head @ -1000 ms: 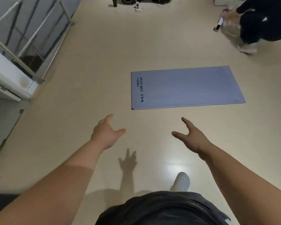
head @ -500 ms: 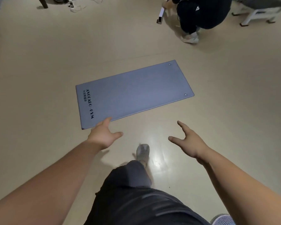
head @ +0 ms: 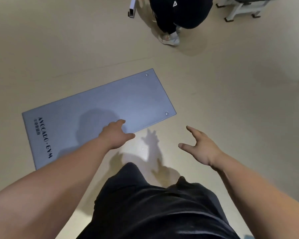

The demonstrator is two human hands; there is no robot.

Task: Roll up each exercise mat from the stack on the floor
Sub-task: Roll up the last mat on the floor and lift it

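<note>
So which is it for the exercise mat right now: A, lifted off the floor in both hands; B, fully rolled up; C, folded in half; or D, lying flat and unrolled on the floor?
D: the exercise mat lies flat at full length on the floor, and the left hand and right hand are open, gripping nothing.

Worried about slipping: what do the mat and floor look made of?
Mat: probably foam or rubber, matte grey-blue; thin, flat, no glare. Floor: maybe vinyl, smooth beige, slightly glossy; a bright reflection shows on it.
</note>
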